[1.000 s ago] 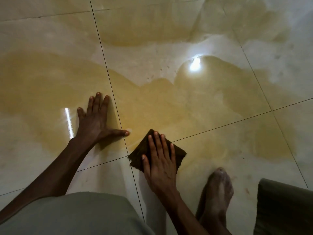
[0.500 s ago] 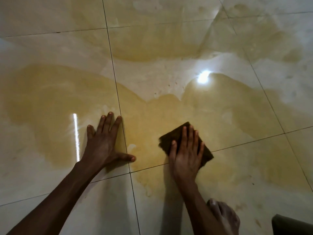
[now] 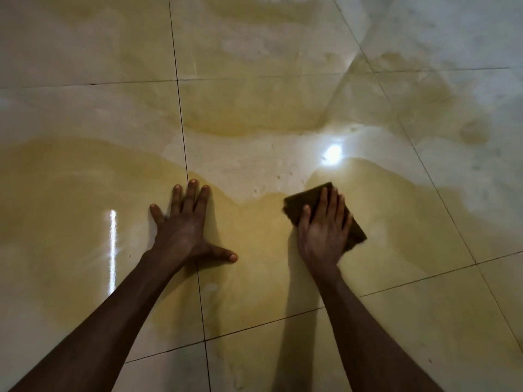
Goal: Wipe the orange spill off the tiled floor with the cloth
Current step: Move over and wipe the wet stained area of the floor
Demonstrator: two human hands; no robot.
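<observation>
A wide orange spill covers the pale tiled floor in broad thin patches, left, centre and right. A dark brown folded cloth lies flat on the wet tile right of centre. My right hand presses on it with straight fingers, and covers most of it. My left hand rests flat on the floor to the left, fingers spread, thumb out to the right, across a grout line. It holds nothing.
A pale wiped strip runs between the near and the far orange patches. A bright lamp reflection glares just beyond the cloth. Dark grout lines cross the floor. The far right tiles look greyer, with faint stains.
My right hand has pushed the cloth forward and to the right, away from me, across the spill. The camera has leaned forward, so the foot and clothing have left the view.
</observation>
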